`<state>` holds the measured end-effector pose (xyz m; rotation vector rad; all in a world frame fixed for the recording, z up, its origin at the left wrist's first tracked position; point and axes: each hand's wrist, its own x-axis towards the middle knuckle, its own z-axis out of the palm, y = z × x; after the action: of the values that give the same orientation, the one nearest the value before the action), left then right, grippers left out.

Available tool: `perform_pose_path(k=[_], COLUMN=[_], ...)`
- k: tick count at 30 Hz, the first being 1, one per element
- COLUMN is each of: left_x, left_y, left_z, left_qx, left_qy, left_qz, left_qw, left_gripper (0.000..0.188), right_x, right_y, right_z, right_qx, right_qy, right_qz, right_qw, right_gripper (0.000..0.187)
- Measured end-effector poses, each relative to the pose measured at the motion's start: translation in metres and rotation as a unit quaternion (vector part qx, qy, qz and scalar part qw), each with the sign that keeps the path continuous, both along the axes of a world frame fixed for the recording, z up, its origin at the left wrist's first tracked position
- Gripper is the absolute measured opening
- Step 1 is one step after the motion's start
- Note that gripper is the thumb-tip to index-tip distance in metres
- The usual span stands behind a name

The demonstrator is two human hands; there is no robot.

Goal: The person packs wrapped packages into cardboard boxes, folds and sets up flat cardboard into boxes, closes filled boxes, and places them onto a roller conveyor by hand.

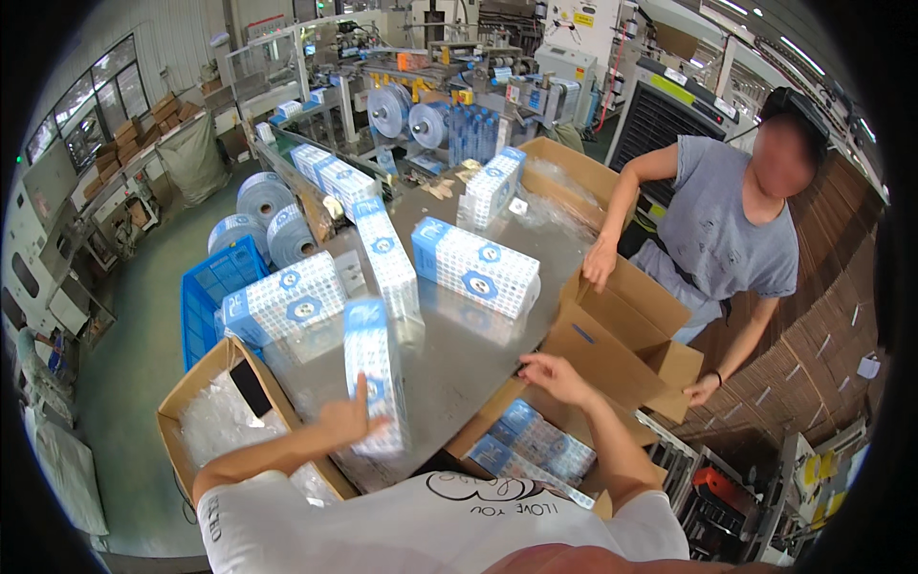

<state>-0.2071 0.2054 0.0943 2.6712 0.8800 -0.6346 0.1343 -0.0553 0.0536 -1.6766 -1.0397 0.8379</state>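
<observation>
Step in hand, as judged from pose: handling of 1 long wrapped pack (pixel 371 340) at the near side of the metal table (pixel 469 373). Left hand (pixel 349 421) laid over the lower part of that pack, index finger extended; blurred, so not possible to tell touching from grasping. Right hand (pixel 559 378) released, fingers loosely curled on nothing visible, near the rim of a filled carton (pixel 481 426). Next move seemingly calling for a steady, 2-sided hold on slick wrapping.

Materials, left to right: brown cardboard box (pixel 196 383), heaped with crinkled clear film (pixel 225 426); blue plastic crate (pixel 222 277), rigid and straight-walled; side pack (pixel 287 298), oblong, patterned white with a blue end; table of dull grey sheet, faintly reflective; central pack (pixel 476 268), block-shaped, glossy, square-cornered; in the filled carton, snug rows of blue-and-white packs (pixel 535 440); far right, stiff creased carton (pixel 598 349) between a co-worker's 2 hands (pixel 602 263).
</observation>
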Motion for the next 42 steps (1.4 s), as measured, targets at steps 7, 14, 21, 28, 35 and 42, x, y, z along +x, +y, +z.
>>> perform_pose_path(k=[7, 14, 21, 28, 35, 42], left_x=[-0.040, 0.023, 0.026, 0.004, 0.152, 0.240], left_y=[0.061, 0.100, 0.100, 0.085, -0.045, -0.267], left_z=[0.027, 0.010, 0.015, 0.140, 0.045, -0.086], left_qx=[0.064, 0.073, -0.058, -0.130, -0.512, 0.022], left_qy=[0.005, -0.220, -0.193, -0.498, -0.503, -0.115], left_qz=[-0.231, -0.516, -0.336, -0.108, -0.200, -0.576], left_qw=[0.971, 0.825, 0.920, 0.850, 0.667, 0.809], left_gripper=[0.082, 0.091, 0.071, 0.078, 0.080, 0.093], right_x=[0.114, 0.090, 0.062, 0.031, -0.028, -0.078], right_y=[0.213, 0.275, 0.239, 0.142, -0.066, -0.247], right_z=[0.013, -0.011, 0.010, 0.130, 0.295, 0.291], right_qx=[0.021, -0.233, -0.327, -0.224, 0.180, 0.234], right_qy=[-0.459, -0.530, -0.448, -0.419, -0.365, -0.347], right_qz=[-0.041, -0.148, -0.059, -0.137, -0.168, -0.277], right_qw=[0.887, 0.802, 0.830, 0.869, 0.898, 0.865], right_gripper=[0.067, 0.122, 0.120, 0.104, 0.090, 0.099])
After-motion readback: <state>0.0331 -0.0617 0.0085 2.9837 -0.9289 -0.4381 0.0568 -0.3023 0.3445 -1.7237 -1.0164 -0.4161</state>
